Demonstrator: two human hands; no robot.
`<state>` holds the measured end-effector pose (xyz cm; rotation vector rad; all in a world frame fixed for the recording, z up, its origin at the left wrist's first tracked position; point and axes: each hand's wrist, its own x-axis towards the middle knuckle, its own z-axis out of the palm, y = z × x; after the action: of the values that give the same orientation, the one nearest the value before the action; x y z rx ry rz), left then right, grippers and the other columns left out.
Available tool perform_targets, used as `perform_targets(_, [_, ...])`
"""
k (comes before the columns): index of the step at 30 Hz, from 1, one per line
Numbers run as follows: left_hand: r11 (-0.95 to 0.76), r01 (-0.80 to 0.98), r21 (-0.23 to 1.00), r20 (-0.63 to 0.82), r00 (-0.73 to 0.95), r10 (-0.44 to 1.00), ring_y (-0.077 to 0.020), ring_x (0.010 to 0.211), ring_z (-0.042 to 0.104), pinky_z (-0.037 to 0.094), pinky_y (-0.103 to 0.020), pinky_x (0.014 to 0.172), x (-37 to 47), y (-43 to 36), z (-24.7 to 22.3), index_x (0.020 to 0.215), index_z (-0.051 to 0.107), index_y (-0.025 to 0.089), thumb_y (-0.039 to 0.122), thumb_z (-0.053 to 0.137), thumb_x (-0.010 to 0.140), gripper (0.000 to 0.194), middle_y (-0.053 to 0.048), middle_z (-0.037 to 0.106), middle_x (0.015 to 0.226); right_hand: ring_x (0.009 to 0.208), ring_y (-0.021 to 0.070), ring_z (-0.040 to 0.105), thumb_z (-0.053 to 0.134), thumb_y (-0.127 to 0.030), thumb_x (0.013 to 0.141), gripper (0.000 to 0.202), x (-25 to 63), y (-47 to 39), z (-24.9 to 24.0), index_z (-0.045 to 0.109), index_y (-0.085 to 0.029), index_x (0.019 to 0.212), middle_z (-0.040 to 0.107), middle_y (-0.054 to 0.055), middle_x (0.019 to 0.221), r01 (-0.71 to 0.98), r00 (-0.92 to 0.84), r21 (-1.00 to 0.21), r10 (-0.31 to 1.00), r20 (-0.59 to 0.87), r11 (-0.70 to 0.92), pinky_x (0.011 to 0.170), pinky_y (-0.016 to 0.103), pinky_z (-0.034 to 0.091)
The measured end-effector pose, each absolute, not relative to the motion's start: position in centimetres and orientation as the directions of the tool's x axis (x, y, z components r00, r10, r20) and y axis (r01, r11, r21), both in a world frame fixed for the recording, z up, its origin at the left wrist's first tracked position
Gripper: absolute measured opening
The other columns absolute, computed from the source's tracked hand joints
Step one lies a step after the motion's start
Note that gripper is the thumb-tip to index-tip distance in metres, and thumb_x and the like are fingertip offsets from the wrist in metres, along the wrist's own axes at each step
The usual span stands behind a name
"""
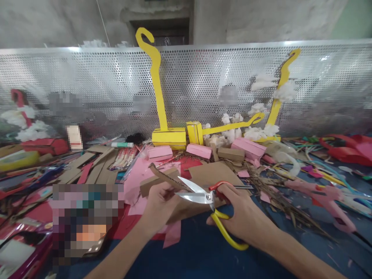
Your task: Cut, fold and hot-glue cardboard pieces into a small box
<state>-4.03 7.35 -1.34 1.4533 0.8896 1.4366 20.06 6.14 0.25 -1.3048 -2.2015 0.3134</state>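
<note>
Perforated metal panel (pixel 192 77) out back, messy blue table (pixel 200 252) under everything. Head view: right hand (pixel 241 213) grips the scissors (pixel 208 197), blades apart; left hand (pixel 158 203), just left of the scissors, pinches a cardboard strip (pixel 164 176). Behind the scissors: yellow box (pixel 168 137), pink box (pixel 159 153), can't see inside either.

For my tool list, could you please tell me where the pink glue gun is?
In the head view, the pink glue gun lies on the right, past the right hand, beside the thin brown strips.

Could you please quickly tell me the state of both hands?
Left hand: closed, holding a cardboard strip.
Right hand: holding scissors, their blades open.
</note>
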Motion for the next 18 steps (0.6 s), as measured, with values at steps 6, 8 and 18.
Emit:
perform_targets(6, [-0.338,-0.076,0.938,0.344,0.095,0.934,-0.0202,0.076,0.075,0.059,-0.025,0.071,-4.3,7.5,-1.5,0.08,0.08,0.016,0.01,0.079,0.072,0.01,-0.004,0.081,0.08,0.062,0.0163,0.053,0.08,-0.042,0.075,0.036,19.9,5.8,0.1,0.049,-0.024,0.08,0.058,-0.003,0.07,0.736,-0.383,-0.439,0.852,0.357,0.515,0.056,0.026,0.039])
perform_targets(8, [-0.339,-0.061,0.939,0.344,0.1,0.934,-0.0205,0.079,0.075,0.059,-0.026,0.074,-4.5,7.6,-1.7,0.085,0.08,0.016,0.013,0.078,0.076,0.009,-0.005,0.082,0.084,0.057,0.0144,0.048,0.081,-0.042,0.074,0.037,20.0,5.9,-0.3,0.049,-0.024,0.078,0.055,-0.005,0.065,0.747,-0.375,-0.436,0.859,0.347,0.502,0.052,0.025,0.035])
perform_targets(18, [-0.339,-0.111,0.934,0.352,0.129,0.927,-0.0172,0.078,0.075,0.06,-0.027,0.077,-3.9,7.1,-0.2,0.102,0.072,0.016,0.033,0.07,0.091,0.02,-0.006,0.081,0.09,0.056,0.014,0.049,0.08,-0.042,0.077,0.037,20.8,7.3,-1.7,0.048,-0.023,0.072,0.056,-0.004,0.063,0.757,-0.3,-0.477,0.886,0.354,0.447,0.055,0.025,0.035])
